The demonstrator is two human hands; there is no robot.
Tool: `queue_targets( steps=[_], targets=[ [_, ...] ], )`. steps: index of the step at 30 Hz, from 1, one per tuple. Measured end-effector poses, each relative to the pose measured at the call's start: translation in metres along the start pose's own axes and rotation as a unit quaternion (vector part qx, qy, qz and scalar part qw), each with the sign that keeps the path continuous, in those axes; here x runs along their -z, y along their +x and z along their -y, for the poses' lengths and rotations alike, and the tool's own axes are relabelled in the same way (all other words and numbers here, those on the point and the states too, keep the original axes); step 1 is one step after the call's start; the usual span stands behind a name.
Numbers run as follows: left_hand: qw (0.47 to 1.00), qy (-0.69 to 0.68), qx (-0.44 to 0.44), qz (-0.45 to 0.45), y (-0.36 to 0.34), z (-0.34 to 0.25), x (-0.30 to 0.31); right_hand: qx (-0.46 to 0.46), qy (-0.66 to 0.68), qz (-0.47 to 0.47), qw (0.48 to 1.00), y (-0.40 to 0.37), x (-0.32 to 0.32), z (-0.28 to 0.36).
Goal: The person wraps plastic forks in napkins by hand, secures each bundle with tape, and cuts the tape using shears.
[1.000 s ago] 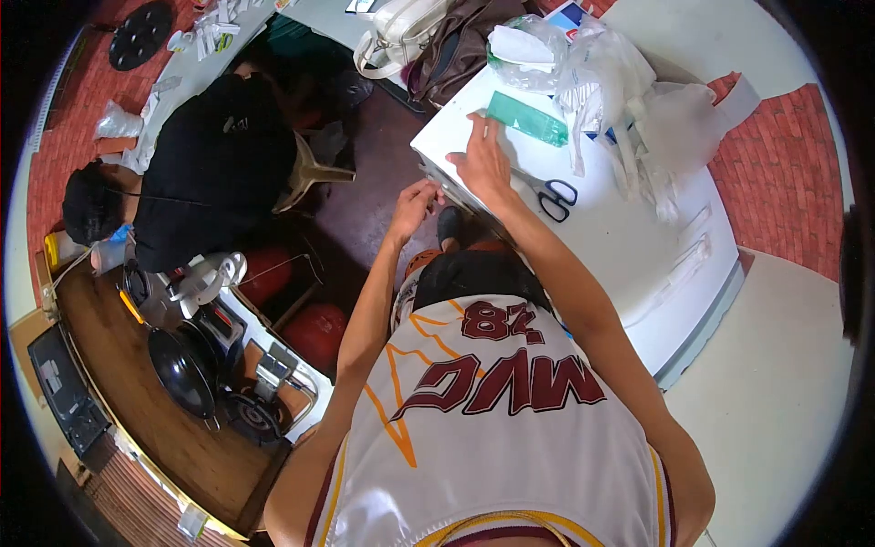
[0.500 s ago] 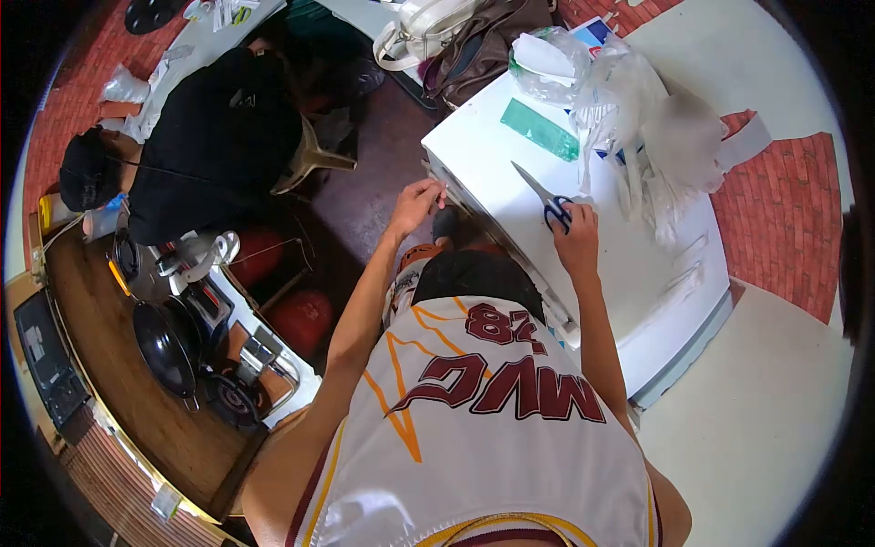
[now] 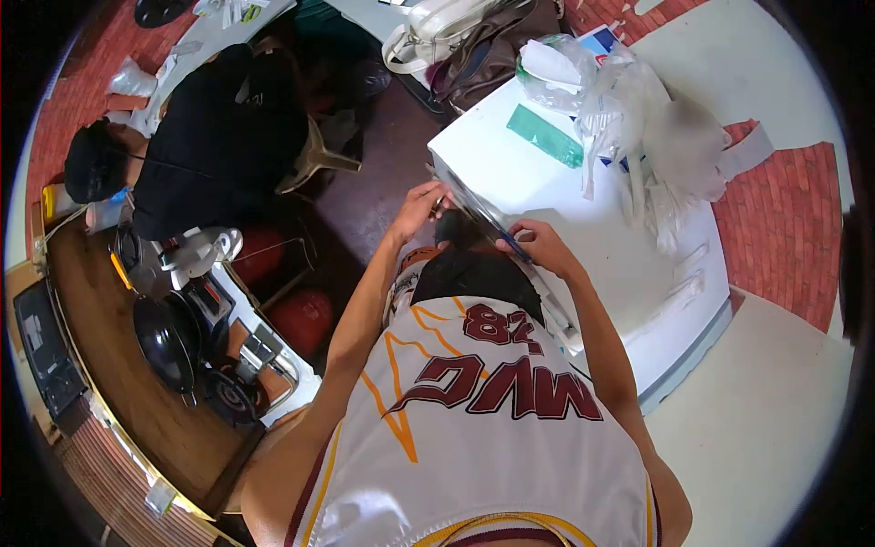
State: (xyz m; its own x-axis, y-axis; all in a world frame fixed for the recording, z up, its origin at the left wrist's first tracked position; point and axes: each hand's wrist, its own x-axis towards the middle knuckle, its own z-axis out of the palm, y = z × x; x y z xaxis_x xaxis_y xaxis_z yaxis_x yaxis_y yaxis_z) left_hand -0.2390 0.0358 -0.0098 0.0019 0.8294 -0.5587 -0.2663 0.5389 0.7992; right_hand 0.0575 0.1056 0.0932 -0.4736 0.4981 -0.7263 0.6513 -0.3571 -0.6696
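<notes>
My right hand (image 3: 536,248) is closed around the dark handles of a pair of scissors (image 3: 510,241), just off the near edge of the white chest-like surface (image 3: 629,246). The blades point up and left toward my other hand, though their outline blends with the edge strip. Beside that surface's left corner, my left hand (image 3: 419,211) has its fingers pinched together; whatever lies between them is too small to make out. A green translucent packet (image 3: 545,137) rests on the white top, beyond both hands.
Crumpled clear plastic bags (image 3: 620,109) lie at the back of the white top, near a brown bag (image 3: 497,55) and a white handbag (image 3: 437,27). A person in black (image 3: 223,146) bends over at left, near a black pan (image 3: 164,337) and a sewing machine (image 3: 205,251).
My right hand has lifted the scissors off the white top and brought them left and down, toward my left hand. My left hand has barely shifted.
</notes>
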Motion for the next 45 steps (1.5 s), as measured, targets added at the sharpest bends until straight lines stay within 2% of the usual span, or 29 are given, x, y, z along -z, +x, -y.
queue_targets(
  steps=[9, 12, 21, 29, 33, 36, 39, 42, 43, 45],
  targets=[
    [1.000, 0.018, 0.001, 0.006, 0.002, 0.000, 0.003, 0.045, 0.017, 0.014, 0.999, 0.033, -0.010, 0.007],
    [1.000, 0.007, -0.005, 0.003, 0.003, 0.002, 0.003, 0.031, 0.029, 0.025, 0.999, 0.039, -0.009, 0.007],
    [1.000, 0.018, -0.013, 0.017, -0.001, -0.004, 0.001, 0.011, 0.053, 0.031, 0.998, 0.033, -0.006, 0.011],
    [0.999, 0.038, -0.002, 0.029, -0.012, -0.002, 0.006, 0.054, 0.035, 0.047, 0.997, 0.044, -0.005, -0.005],
    [0.997, 0.061, 0.002, 0.042, -0.032, 0.017, 0.024, 0.081, 0.017, 0.064, 0.994, 0.013, 0.003, -0.002],
    [0.997, 0.078, 0.019, 0.016, -0.053, 0.021, 0.031, 0.205, 0.024, -0.063, 0.977, 0.003, 0.013, -0.039],
    [0.997, 0.074, 0.033, 0.010, -0.064, 0.012, 0.031, 0.189, -0.062, -0.233, 0.952, -0.004, 0.030, -0.053],
    [0.994, 0.099, 0.027, 0.040, -0.062, -0.003, 0.022, 0.226, -0.257, -0.425, 0.838, 0.002, 0.030, -0.052],
    [0.994, 0.097, 0.015, 0.054, -0.061, -0.008, 0.016, 0.193, -0.256, -0.413, 0.852, 0.002, 0.030, -0.045],
    [0.992, 0.099, -0.011, 0.080, -0.056, -0.022, 0.004, 0.222, -0.276, -0.455, 0.817, 0.009, 0.028, -0.043]
  ],
)
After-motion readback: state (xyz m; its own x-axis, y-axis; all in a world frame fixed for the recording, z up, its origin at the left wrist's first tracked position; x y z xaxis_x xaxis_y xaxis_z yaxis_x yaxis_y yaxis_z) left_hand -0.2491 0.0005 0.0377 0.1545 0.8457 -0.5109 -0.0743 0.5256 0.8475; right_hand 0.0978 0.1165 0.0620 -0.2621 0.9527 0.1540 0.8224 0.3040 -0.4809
